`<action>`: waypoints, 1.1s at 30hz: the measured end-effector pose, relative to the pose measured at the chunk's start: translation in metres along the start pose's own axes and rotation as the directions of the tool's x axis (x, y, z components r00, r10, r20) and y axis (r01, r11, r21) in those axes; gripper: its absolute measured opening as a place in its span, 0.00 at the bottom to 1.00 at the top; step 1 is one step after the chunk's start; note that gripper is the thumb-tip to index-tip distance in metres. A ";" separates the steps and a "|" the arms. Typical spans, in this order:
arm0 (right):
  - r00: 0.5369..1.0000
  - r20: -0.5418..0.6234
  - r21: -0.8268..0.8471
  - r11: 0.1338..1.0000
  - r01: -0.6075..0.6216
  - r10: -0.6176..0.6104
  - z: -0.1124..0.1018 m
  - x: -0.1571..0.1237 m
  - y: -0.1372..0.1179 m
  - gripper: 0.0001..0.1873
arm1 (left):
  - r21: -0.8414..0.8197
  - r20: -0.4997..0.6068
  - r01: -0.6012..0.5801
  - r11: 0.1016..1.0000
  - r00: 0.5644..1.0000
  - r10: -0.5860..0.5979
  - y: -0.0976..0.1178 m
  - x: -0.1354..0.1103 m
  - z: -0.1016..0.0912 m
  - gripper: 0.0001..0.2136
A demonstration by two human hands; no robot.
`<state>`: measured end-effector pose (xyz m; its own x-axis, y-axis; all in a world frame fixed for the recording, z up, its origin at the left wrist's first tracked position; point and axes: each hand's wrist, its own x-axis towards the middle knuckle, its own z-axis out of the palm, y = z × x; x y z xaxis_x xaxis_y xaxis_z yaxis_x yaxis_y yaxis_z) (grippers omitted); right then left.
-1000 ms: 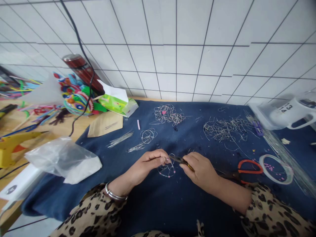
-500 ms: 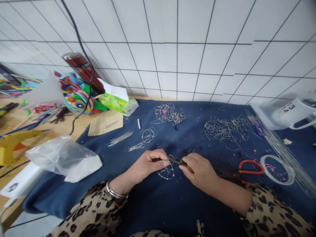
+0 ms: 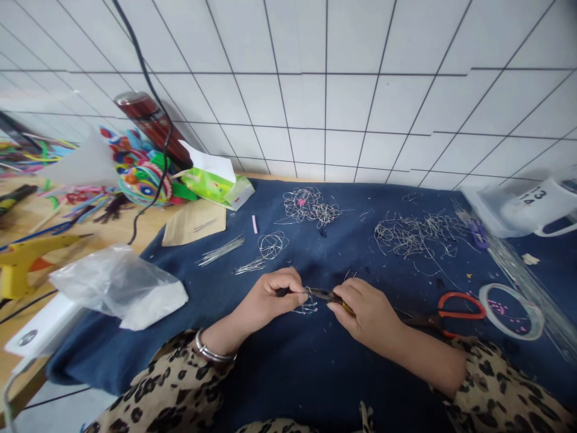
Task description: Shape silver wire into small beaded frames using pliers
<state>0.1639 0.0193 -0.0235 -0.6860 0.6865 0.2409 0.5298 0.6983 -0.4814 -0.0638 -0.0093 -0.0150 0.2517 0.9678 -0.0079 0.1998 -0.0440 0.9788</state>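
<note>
Between thumb and fingers, my left hand (image 3: 278,293) pinches a small wire piece with pink beads (image 3: 310,305), which hangs below the fingertips. My right hand (image 3: 360,304) is wrapped round a pair of pliers (image 3: 336,297) with a yellowish handle. The pliers' dark jaws point left and meet the wire close to my left fingertips. Exactly what the jaw tips grip is too small to make out. Past my hands lie a round wire frame (image 3: 272,245) and short straight wires (image 3: 250,266) on the dark blue cloth (image 3: 293,373).
Red-handled scissors (image 3: 460,307) and a round dish (image 3: 511,311) with pink beads lie right of my right arm. Tangled wire (image 3: 417,234) and a white mug (image 3: 547,207) are farther back. At left are a plastic bag (image 3: 117,282) and a yellow glue gun (image 3: 31,258).
The beaded wire piece has turned in my left fingers and now looks flatter. The pliers remain in my right hand, jaws still at the wire. The view has shifted slightly.
</note>
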 end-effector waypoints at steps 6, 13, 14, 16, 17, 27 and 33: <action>1.000 -0.009 -0.030 0.999 -0.026 0.026 -0.004 0.002 0.001 0.09 | 0.099 -0.089 -0.058 0.993 0.994 0.067 0.001 0.000 0.001 0.05; 0.999 0.007 -0.071 0.997 -0.042 0.043 -0.005 0.001 -0.008 0.10 | 0.286 -0.176 -0.109 0.952 0.971 0.165 0.002 0.000 0.003 0.04; 0.999 0.004 -0.084 0.995 -0.052 0.053 -0.004 0.001 -0.010 0.10 | 0.311 -0.187 -0.119 0.943 0.965 0.183 0.002 0.000 0.004 0.04; 0.998 0.001 -0.110 0.992 -0.063 0.063 -0.004 0.003 -0.012 0.11 | 0.347 -0.202 -0.130 0.929 0.957 0.210 0.004 -0.001 0.006 0.04; 0.998 0.001 -0.121 0.991 -0.061 0.061 -0.004 0.004 -0.012 0.11 | 0.360 -0.205 -0.135 0.923 0.954 0.219 0.004 -0.001 0.007 0.04; 0.989 -0.146 -0.146 0.989 -0.036 0.015 -0.040 0.008 -0.012 0.10 | 0.425 -0.269 -0.170 0.889 0.914 0.304 0.005 -0.002 0.008 0.04; 1.000 0.022 -0.213 0.977 0.012 -0.008 -0.029 0.005 -0.028 0.10 | 0.480 -0.253 -0.209 0.852 0.897 0.362 0.004 -0.003 0.009 0.04</action>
<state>0.1602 0.0091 0.0156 -0.7006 0.6767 0.2263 0.6156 0.7336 -0.2880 -0.0552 -0.0150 -0.0125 0.0590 0.9151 0.3988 0.5721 -0.3584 0.7377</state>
